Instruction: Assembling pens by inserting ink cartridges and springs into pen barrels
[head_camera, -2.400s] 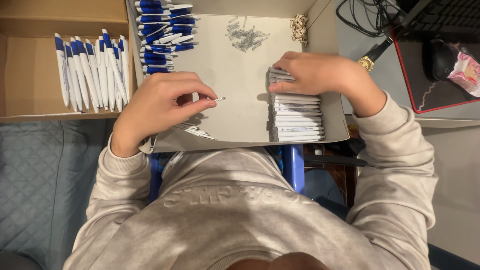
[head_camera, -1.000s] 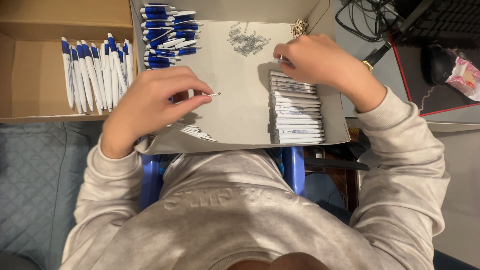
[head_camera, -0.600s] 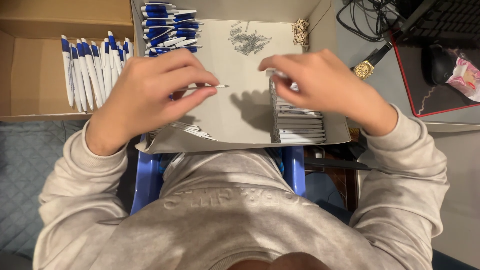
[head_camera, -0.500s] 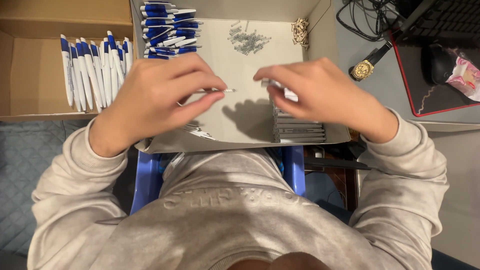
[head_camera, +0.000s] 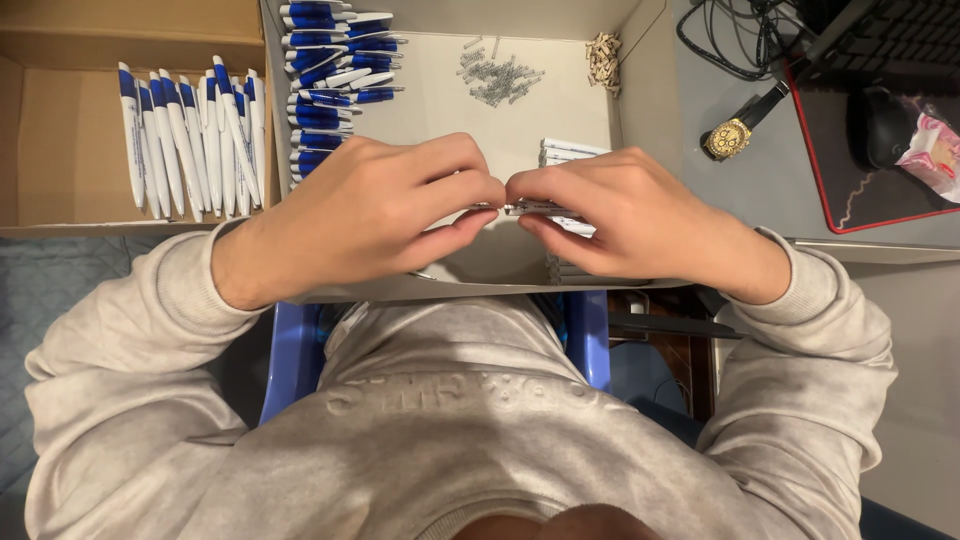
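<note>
Nearest you, your two hands meet over the grey tray, your landmark here. Your left hand is closed in a pinch, thumb and forefinger tips pressed together toward the middle. Your right hand is closed too, fingertips gripping a thin white pen barrel that lies level between both hands, just above the tray's near edge. Whatever the left fingers pinch is too small to make out; it sits right at the barrel's left end.

Under your right hand, on the tray's right half, the stack of white barrels shows only at its far edge and below your fingers, so plenty of barrels look unassembled.

Further in, at the tray's far left corner, lies a pile of blue-and-white pens. A scatter of small metal springs sits at the far middle, and a cluster of small tan parts at the far right corner.

Left of the tray, the cardboard box holds a row of blue-and-white pens standing side by side; judged from that row, a fair batch is done, with the barrel in your fingers in hand and the stack left.

Right of the tray, a gold wristwatch rests on the desk.
</note>
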